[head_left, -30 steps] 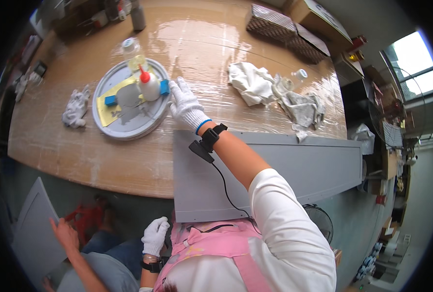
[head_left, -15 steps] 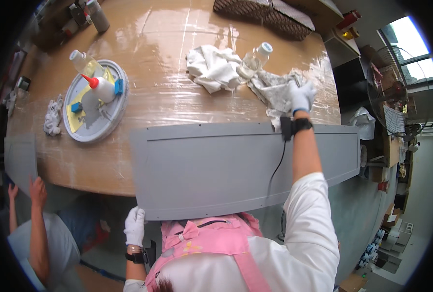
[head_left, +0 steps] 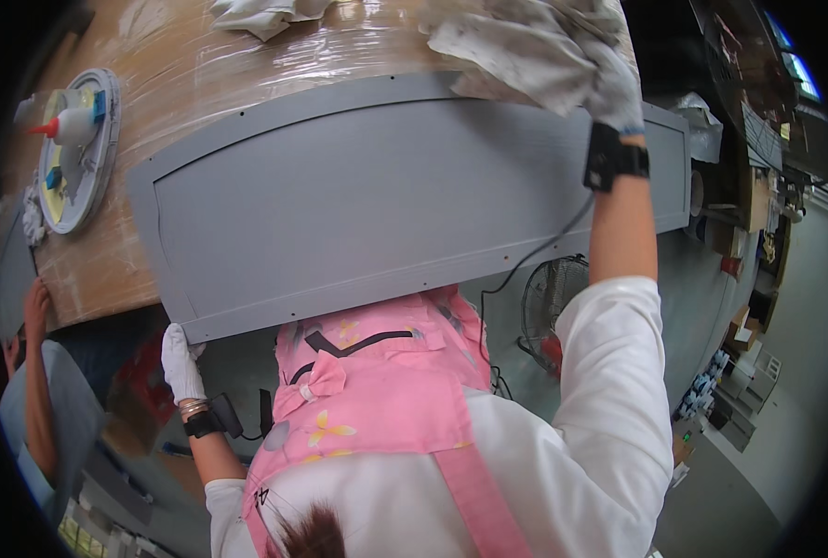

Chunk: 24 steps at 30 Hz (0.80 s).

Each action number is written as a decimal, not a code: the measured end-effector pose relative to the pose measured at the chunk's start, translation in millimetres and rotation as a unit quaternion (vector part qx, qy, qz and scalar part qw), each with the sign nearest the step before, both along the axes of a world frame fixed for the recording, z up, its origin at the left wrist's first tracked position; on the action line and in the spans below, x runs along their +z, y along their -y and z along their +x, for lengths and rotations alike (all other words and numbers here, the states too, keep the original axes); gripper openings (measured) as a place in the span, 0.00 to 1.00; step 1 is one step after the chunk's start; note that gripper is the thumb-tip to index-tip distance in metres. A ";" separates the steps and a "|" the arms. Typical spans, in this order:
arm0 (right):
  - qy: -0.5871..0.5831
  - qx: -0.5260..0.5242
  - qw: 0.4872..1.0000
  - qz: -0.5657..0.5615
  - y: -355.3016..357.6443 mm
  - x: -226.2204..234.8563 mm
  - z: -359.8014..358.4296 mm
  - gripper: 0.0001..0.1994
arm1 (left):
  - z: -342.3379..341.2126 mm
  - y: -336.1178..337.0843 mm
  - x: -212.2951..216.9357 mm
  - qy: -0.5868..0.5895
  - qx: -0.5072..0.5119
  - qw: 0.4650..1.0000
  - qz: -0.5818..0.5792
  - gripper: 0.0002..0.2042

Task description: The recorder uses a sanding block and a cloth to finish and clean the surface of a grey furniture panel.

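Note:
A long grey panel [head_left: 367, 186] with a raised border and small holes along its edges lies in front of me, its near edge overhanging the table. My left hand [head_left: 181, 363], in a white glove, is closed on the panel's near left corner. Bunched in my gloved right hand [head_left: 616, 98] is a greyish-white rag [head_left: 516, 56], smeared with dark stains. It hangs over the far right part of the panel, blurred by motion; whether it touches the surface I cannot tell.
The table [head_left: 186, 65] is wrapped in clear film. At its left stand a round lid [head_left: 80, 206] and a white squeeze bottle [head_left: 76, 127] with a red tip. A white cloth [head_left: 270, 14] lies beyond the panel. A co-worker's hand [head_left: 36, 307] is far left; a fan [head_left: 554, 307] stands below.
My right hand has lifted the rag off the table and brought it over the panel. My left hand still holds the corner. The whole view has shifted.

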State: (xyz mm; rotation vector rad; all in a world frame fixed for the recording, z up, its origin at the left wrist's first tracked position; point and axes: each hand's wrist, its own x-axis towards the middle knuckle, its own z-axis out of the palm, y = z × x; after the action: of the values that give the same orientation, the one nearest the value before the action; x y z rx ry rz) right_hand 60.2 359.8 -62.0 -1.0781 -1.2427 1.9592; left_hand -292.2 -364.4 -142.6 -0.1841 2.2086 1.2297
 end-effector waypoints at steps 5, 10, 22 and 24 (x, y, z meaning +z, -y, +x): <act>0.088 -0.037 0.993 0.070 122.1 90.0 178.0 0.29 | -12.1 -1.6 2.3 0.040 -0.060 0.997 0.023 0.28; 0.229 -0.058 0.966 0.105 218.4 28.3 186.4 0.28 | -24.9 -1.3 -3.3 0.037 -0.111 0.993 0.019 0.28; 0.137 0.142 0.727 0.657 487.1 -47.5 -123.6 0.15 | -23.8 -13.7 2.3 0.010 -0.127 0.991 0.040 0.23; 0.120 0.239 0.742 0.615 480.7 -39.7 -132.1 0.17 | -19.2 -19.4 11.2 0.013 -0.135 0.990 0.037 0.23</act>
State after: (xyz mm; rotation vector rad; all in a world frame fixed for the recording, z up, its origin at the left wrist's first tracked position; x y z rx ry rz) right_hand -71.9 -120.9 -101.7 -0.2742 -2.5491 0.7665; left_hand -311.4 -345.1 -131.4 0.1258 2.0795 1.1487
